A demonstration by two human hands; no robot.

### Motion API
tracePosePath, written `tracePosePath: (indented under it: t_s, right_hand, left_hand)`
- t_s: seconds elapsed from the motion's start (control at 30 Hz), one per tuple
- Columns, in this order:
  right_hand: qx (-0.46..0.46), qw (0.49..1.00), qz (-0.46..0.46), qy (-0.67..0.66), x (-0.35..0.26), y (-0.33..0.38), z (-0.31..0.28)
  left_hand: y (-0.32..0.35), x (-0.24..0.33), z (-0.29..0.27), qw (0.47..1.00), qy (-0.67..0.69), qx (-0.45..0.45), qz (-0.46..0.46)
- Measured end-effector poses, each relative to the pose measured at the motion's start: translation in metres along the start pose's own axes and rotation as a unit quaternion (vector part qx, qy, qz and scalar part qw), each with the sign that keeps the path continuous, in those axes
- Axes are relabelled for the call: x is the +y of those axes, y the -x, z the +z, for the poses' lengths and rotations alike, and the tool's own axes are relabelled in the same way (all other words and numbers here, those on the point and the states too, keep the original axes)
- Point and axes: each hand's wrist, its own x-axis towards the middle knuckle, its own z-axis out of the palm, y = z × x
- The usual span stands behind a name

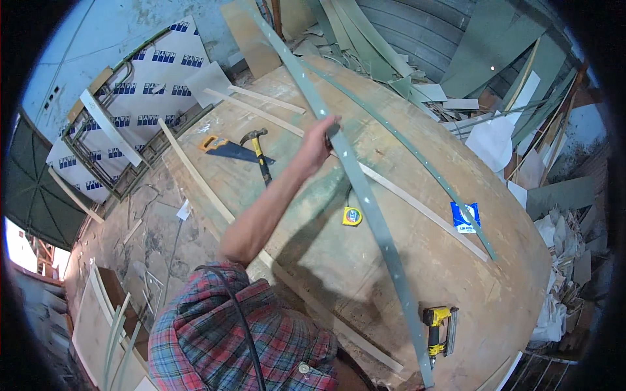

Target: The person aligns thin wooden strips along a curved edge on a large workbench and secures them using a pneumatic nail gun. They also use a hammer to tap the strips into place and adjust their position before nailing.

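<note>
My left hand (pixel 318 148) is closed around a long grey-green strip (pixel 365 189) dotted with pale spots. The strip runs slantwise from the far top of the view down to the near edge, above the large wooden worktop (pixel 313 254). A plaid sleeve (pixel 241 332) covers my upper arm. My right hand does not show; only a bit of skin appears beside the shirt at the lower edge. Nearest to the left hand lie a hammer (pixel 259 155) with a yellow and black handle and a yellow tape measure (pixel 352 216).
A handsaw (pixel 235 150) lies left of the hammer. Another green strip (pixel 411 150) and pale wooden battens (pixel 417 208) cross the worktop. At right are a blue and white packet (pixel 464 217) and a yellow-black nail gun (pixel 439 331). Scrap sheets (pixel 502 143) pile up beyond.
</note>
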Motion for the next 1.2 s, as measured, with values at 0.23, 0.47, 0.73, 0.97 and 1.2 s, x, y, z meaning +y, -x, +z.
tracePosePath:
  t_s: [0.23,0.47,0.73,0.97,1.2]
  right_hand:
    - [-0.12,0.947,0.066,-0.292,0.046,0.066,0.077]
    - [-0.112,0.925,-0.005,-0.363,0.075,0.184,0.193]
    - [-0.099,0.88,0.031,-0.464,0.142,0.299,0.282]
    - [-0.1,0.959,-0.251,-0.089,0.265,0.273,0.269]
    - [-0.391,0.891,0.08,-0.214,0.153,0.441,0.345]
  left_hand:
    - [-0.029,0.182,-0.036,0.996,-0.08,-0.048,0.011]
    - [-0.066,0.31,-0.052,0.96,-0.263,-0.06,0.077]
    - [-0.084,0.384,-0.047,0.965,-0.197,-0.08,0.157]
    - [-0.099,0.414,0.033,0.899,-0.348,-0.171,0.203]
    - [-0.126,0.553,-0.038,0.784,-0.499,-0.202,0.308]
